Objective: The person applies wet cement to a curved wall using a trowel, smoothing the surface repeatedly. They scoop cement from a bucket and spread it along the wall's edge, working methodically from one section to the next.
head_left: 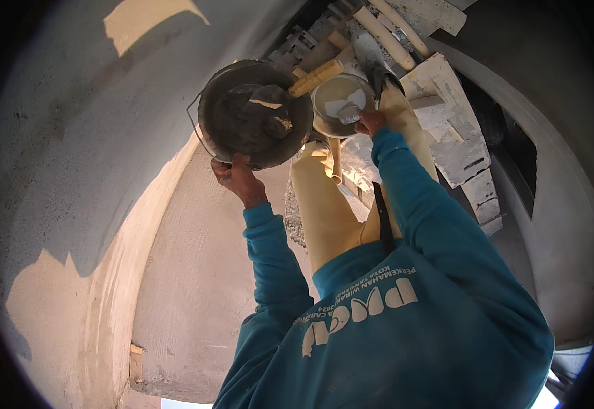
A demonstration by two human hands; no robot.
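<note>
My left hand point(240, 180) grips the near rim of a black bucket point(210, 112), its fingers closed over the edge. Dark grey wet mortar point(242, 129) lies inside. A trowel rests in that bucket, its wooden handle point(316, 78) jutting over the right rim and its blade partly covered in mortar. To the right stands a smaller pale bucket point(319, 102) with cloudy liquid in it. My right hand point(370, 123) is closed at its right rim, holding a pale, see-through cup-like thing point(349, 113) inside the bucket. The exact kind of that thing is unclear.
A rough grey plastered wall point(72, 170) curves along the left. Bamboo poles point(383, 37) and mortar-splashed boards point(447, 116) lie beyond and right of the buckets. My legs point(324, 211) are close behind the buckets. Another grey wall point(563, 204) rises at the right.
</note>
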